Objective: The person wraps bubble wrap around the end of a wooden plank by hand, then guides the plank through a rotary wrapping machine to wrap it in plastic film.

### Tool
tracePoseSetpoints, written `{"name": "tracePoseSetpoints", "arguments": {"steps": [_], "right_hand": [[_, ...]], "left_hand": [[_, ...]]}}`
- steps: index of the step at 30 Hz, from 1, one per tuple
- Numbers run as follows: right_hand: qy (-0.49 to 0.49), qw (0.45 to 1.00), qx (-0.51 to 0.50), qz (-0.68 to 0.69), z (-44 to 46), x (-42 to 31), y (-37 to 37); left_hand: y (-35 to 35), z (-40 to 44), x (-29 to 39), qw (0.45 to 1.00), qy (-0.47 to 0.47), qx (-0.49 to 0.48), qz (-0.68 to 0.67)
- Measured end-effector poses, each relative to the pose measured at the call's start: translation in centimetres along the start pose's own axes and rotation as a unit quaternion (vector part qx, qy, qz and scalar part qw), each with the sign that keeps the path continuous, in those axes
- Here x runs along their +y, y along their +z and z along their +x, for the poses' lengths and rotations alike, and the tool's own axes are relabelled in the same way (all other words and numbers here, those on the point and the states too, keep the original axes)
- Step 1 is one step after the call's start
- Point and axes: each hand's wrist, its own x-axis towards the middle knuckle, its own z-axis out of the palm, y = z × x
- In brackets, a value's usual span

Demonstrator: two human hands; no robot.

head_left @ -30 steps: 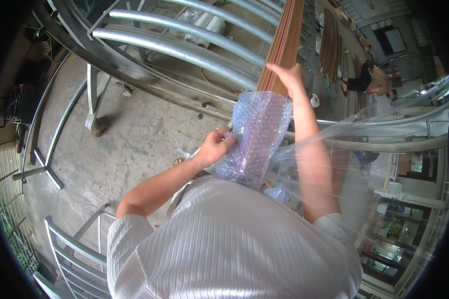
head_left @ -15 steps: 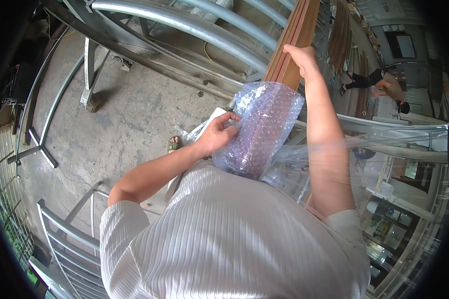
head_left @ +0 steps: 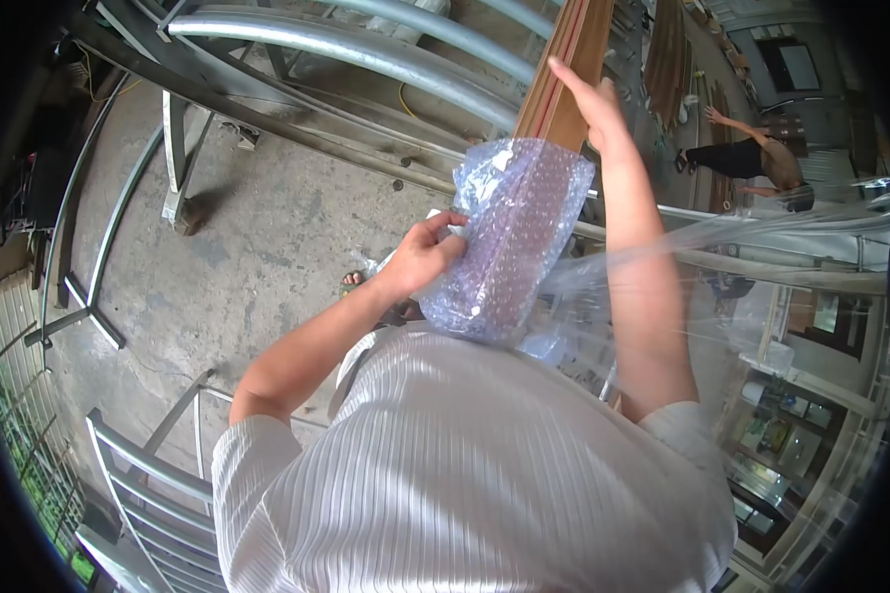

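Observation:
A bundle of long brown wood-look boards [head_left: 564, 74] with reddish edges runs from the top of the view toward my chest. Clear bubble wrap [head_left: 509, 232] covers its near end. At the wrap's left edge, my left hand [head_left: 425, 257] is closed, thumb and fingers pinching the sheet. My right hand [head_left: 598, 109] grips the bundle's right side just beyond the wrap, thumb along the top, other fingers partly hidden. Clear stretched plastic film [head_left: 653, 257] extends from near the wrap across my right forearm toward the right.
Curved galvanised metal tubes [head_left: 366, 59] stand beyond the bundle on the left. Metal frames [head_left: 148, 474] are at lower left on the concrete floor [head_left: 227, 257]. Another person [head_left: 761, 158] is at the far right near more long boards [head_left: 667, 64].
My right hand has shifted slightly up and left, its thumb now more stretched. The bundle and wrap sit a little further left and higher. The other person has raised an arm.

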Motion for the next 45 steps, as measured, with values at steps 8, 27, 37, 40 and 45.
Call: {"name": "tracePoseSetpoints", "arguments": {"steps": [8, 27, 37, 40, 45], "right_hand": [[-0.003, 0.966, 0.064, 0.249, -20.3, 13.1, -7.9], [0.090, 0.870, -0.152, 0.460, -19.3, 7.9, 0.3], [0.172, 0.905, -0.124, 0.368, -27.5, 14.7, 0.3], [0.163, 0.857, -0.180, 0.455, -26.6, 23.7, 2.4], [0.035, 0.856, -0.183, 0.482, -26.4, 18.1, 5.3]], "left_hand": [[0.0, 1.0, 1.1, 1.000, -0.021, -0.008, 0.011], [2.6, 0.8, 2.5, 0.966, 0.066, 0.071, 0.238], [3.8, -3.6, 5.0, 0.975, 0.048, 0.056, 0.208], [5.1, -3.9, 5.5, 0.967, 0.062, 0.061, 0.239], [7.1, -5.1, 6.6, 0.932, 0.074, 0.073, 0.346]]}}
